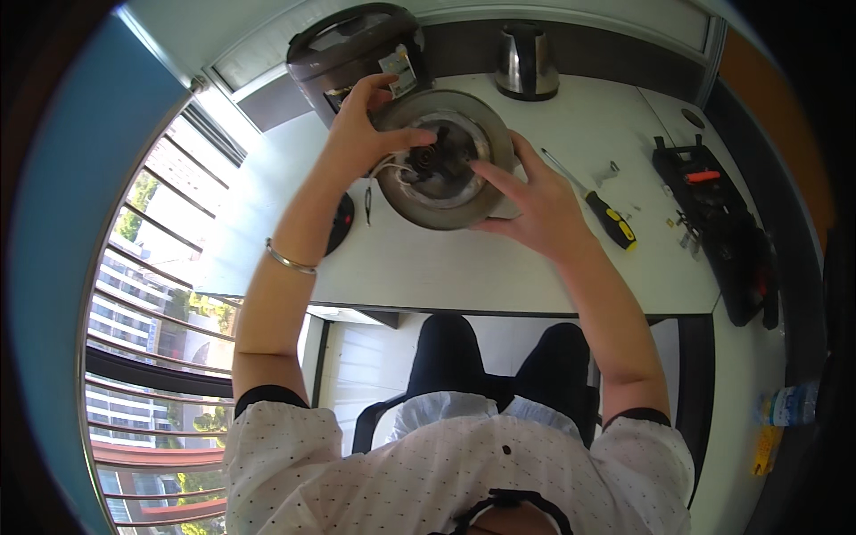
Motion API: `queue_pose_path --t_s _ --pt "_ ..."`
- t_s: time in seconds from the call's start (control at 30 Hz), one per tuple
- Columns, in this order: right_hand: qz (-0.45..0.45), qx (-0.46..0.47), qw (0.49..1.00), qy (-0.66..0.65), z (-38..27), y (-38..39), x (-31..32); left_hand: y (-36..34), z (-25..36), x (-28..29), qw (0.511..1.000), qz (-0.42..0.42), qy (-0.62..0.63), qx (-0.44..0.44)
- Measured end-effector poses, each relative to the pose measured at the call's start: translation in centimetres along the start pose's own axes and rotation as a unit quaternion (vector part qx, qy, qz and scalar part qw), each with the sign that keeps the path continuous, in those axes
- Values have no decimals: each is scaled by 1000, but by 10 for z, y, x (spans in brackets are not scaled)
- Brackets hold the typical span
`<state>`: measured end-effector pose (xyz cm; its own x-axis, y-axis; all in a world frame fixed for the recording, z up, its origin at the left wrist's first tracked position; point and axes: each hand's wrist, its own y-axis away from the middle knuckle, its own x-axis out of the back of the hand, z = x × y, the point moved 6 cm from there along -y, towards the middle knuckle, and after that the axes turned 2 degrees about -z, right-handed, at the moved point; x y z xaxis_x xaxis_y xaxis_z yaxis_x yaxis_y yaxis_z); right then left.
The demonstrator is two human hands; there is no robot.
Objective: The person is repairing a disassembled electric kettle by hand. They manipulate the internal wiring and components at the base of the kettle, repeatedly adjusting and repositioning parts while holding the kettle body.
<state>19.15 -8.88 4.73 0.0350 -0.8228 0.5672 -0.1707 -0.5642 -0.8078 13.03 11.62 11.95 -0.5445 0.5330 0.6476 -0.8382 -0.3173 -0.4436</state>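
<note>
I hold a round metal appliance part [448, 212] with an open inner side, where wires and dark fittings show. My left hand [361, 134] is closed round its upper left rim, thumb reaching over the inside. My right hand [539, 201] grips the right side, with a finger at the inner fittings. A loose lead [367, 201] hangs at the part's left. To the right, a yellow-and-black screwdriver [615, 223] lies on the white desk [481, 276] among small metal bits [687, 232].
A dark cooker [348, 45] and a steel kettle [526, 62] stand at the back. A black base [341, 227] is partly behind my left forearm. An open black tool case [713, 196] lies at the right, a plastic bottle [794, 406] below it. A barred window [156, 357] is left.
</note>
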Motion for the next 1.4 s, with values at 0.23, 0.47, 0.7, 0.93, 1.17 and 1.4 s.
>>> queue_pose_path --t_s 0.23,0.47,0.7,0.93,1.17,1.4 --pt "16 -25 999 -30 -1 -1 2 20 12 -8 986 23 -71 -151" --pt "19 -19 999 -41 0 1 2 17 4 -10 983 -8 -77 -169" --pt "30 1 999 -26 0 1 0 18 -1 -12 984 -44 -67 -160" --pt "24 4 999 -23 -1 3 -3 16 -4 -12 982 -48 -50 -174" --pt "13 -30 998 -50 0 2 -1 17 0 -15 982 -49 -72 -169" --pt "7 -25 999 -40 -1 4 0 13 -7 -12 981 -96 -15 -168"
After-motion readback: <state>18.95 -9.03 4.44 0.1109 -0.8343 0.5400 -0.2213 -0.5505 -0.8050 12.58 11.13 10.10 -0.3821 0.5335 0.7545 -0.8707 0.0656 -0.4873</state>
